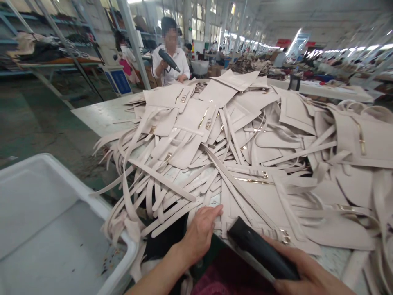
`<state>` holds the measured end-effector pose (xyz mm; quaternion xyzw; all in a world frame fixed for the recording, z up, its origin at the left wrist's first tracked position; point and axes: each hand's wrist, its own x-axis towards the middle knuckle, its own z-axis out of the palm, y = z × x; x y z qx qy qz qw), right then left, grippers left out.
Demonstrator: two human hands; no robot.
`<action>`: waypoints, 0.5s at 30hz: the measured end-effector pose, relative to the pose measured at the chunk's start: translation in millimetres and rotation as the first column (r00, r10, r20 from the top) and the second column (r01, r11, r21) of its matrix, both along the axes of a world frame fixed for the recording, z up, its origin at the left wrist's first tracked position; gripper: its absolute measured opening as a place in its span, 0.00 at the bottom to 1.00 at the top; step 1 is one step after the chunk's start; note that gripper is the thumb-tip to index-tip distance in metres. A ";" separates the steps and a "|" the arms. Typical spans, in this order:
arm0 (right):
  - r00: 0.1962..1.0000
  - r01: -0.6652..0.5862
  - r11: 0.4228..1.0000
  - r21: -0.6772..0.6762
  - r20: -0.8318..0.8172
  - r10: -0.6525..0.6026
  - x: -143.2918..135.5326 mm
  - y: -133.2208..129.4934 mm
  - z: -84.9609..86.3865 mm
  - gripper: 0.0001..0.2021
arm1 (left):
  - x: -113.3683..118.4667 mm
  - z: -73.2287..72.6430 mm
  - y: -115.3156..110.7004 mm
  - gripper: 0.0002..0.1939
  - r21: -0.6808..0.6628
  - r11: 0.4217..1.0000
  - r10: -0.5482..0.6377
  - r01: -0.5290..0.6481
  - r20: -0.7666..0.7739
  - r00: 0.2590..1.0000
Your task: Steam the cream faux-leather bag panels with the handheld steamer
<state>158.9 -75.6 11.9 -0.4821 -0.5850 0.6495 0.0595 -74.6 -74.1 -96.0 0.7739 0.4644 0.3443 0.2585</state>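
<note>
My left hand (201, 229) is at the near edge of the table, its fingers bent together at the left edge of a beige leather bag panel (248, 196). The thumb is mostly hidden. This panel lies flat and bears a gold zip and small gold buckles. In my right hand (307, 266) is a black heat gun (260, 248), fingers wrapped round its body. Its blunt front end points up and left, over the near edge of the panel. Loose beige straps (172, 180) with punched holes fan out beyond my left hand.
A heap of similar beige panels (190, 116) covers much of the table (101, 112). To the left stands a white plastic tub (46, 164) with small scraps inside; strap ends hang over its rim. Across the table a person (172, 57) in white holds a dark heat gun (168, 60).
</note>
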 end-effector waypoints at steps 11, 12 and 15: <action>0.943 0.333 0.942 0.038 0.001 -0.333 -5.8 -4.8 -15.9 0.34 | 6.1 14.1 -7.8 0.23 -0.324 0.927 0.311 -0.191 0.376 0.873; 0.945 0.325 0.945 0.028 0.031 -0.325 -1.0 -8.7 -12.9 0.34 | 10.1 26.7 -11.0 0.17 -0.362 0.917 0.329 -0.168 0.446 0.832; 0.962 0.256 0.965 0.058 0.087 -0.260 7.1 -17.0 -5.9 0.29 | 25.0 75.4 -33.4 0.12 -0.450 0.876 0.195 0.173 0.659 0.727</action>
